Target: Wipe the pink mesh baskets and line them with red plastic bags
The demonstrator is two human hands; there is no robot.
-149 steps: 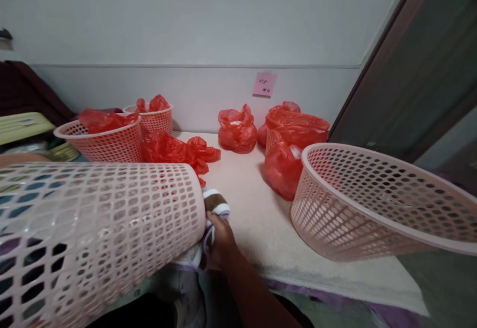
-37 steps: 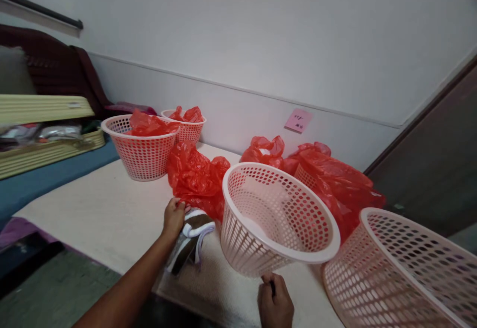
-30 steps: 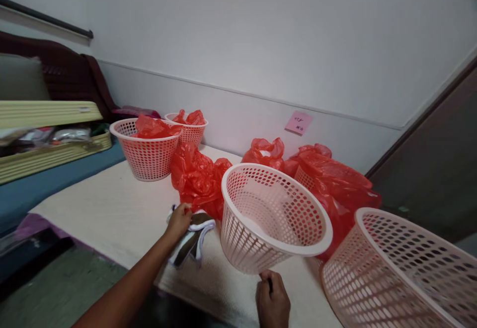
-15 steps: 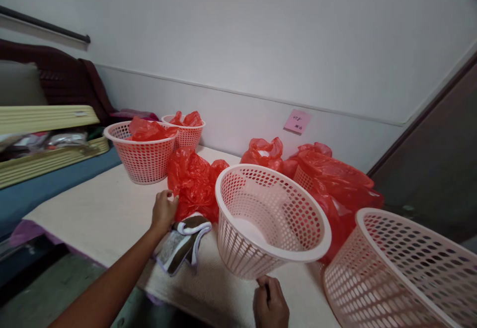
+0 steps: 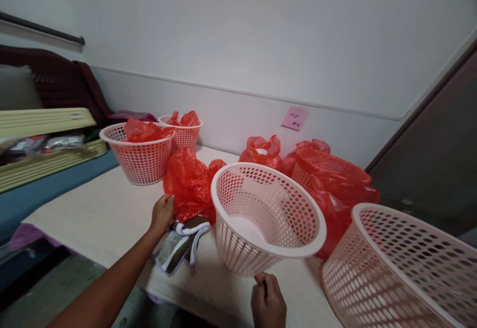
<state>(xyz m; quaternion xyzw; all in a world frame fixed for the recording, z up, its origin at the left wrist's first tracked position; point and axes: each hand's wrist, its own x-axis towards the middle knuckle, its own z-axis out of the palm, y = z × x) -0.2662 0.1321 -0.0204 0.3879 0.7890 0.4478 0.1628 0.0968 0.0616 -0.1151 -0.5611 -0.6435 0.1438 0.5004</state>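
My left hand [image 5: 163, 213] is closed on the near left edge of a crumpled red plastic bag [image 5: 192, 184] on the table. Just in front of that bag lies a folded cloth [image 5: 182, 246] with grey, brown and white patches and a purple edge. In the middle a pale pink perforated plastic basket [image 5: 244, 246] has its wide opening facing me, and nothing shows inside it. At its lower near edge my right hand [image 5: 269, 300] is curled shut, thumb and forefinger pinched against the base.
Two pink baskets [image 5: 141, 164] with red bags inside stand at the back left. Behind the middle basket are more red bags [image 5: 335, 169]. Another basket [image 5: 387, 268] fills the right front. A pink note [image 5: 295, 118] is on the wall; yellow ribbed trays [image 5: 48, 119] are at left.
The view has shifted slightly. My left hand keeps its hold on the red bag, which looks a little pulled toward the left. My right hand stays at the basket's base.
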